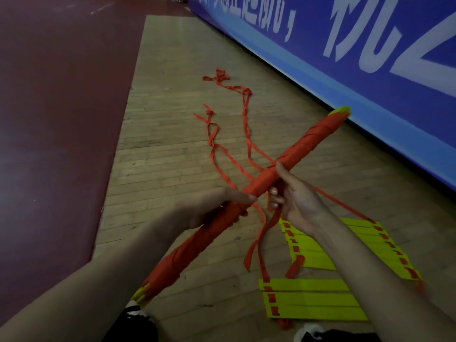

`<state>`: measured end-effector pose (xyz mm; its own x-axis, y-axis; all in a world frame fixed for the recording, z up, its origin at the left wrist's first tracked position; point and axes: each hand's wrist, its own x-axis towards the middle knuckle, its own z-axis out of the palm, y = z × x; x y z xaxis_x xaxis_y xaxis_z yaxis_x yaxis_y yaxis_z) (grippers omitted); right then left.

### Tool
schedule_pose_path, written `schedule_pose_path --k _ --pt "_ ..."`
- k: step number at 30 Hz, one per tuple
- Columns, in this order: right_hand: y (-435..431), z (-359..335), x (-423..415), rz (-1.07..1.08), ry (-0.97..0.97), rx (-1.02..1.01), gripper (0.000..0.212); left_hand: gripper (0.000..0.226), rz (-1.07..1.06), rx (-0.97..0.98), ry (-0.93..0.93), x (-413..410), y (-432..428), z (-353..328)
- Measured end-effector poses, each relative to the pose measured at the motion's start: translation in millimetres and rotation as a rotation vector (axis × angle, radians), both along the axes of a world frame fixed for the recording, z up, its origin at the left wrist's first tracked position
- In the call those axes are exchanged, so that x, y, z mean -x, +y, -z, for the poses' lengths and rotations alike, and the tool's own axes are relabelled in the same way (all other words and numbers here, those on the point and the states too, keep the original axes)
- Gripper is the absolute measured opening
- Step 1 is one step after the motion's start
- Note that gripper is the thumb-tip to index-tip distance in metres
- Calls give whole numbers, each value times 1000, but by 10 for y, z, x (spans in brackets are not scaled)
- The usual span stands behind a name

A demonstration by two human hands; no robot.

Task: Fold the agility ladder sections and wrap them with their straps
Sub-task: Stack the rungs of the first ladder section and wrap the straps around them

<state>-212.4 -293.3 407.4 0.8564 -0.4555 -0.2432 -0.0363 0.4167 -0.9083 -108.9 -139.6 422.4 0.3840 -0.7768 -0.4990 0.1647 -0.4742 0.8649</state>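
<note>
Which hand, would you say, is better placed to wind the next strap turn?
Probably right: the right hand sits where the loose strap leaves the bundle; the left hand grips it lower.

Two forearms (pixel 103 275) are seen, bare from the wrists to the lower edge of the view. The left hand (pixel 217 208) and the right hand (pixel 293 196) are likewise uncovered. A black worn item (pixel 138 325) is glimpsed at 7 o'clock, topped by a small white patch (pixel 130 304). A second black item (pixel 345 336) is shown at 5 o'clock, with a white part (pixel 307 329) at its 9 o'clock side. Whether clothing or footwear is meant cannot be told.
</note>
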Motion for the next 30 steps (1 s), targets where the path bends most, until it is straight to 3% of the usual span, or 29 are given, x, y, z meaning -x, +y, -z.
schedule_pose_path --k 3,7,9,11,13,16,18,22,27,30 --pt "4 11 -19 11 27 113 30 43 -133 -8 -193 11 -33 40" --pt "26 103 -21 -4 167 188 34 54 -139 -49 -791 45 -45 81" --pt "52 102 -10 -52 290 173 48 53 -70 -105 -1181 103 -44 91" --pt "64 95 -3 -112 380 162 64 52 6 -111 -1449 154 -50 117" --pt "65 93 1 -124 400 123 68 53 30 -39 -1581 189 -66 174" --pt "48 96 -5 -42 361 -2 52 48 16 97 -1704 224 -95 254" --pt "18 89 -3 4 314 -56 42 42 11 139 -1631 239 -113 269" --pt "-37 55 12 19 217 -5 38 34 -54 213 -1193 183 -105 216" --pt "13 -6 29 -37 124 54 35 38 22 144 -513 107 -75 -30" --pt "51 -24 34 -58 79 75 31 52 97 -23 -291 25 18 -90"
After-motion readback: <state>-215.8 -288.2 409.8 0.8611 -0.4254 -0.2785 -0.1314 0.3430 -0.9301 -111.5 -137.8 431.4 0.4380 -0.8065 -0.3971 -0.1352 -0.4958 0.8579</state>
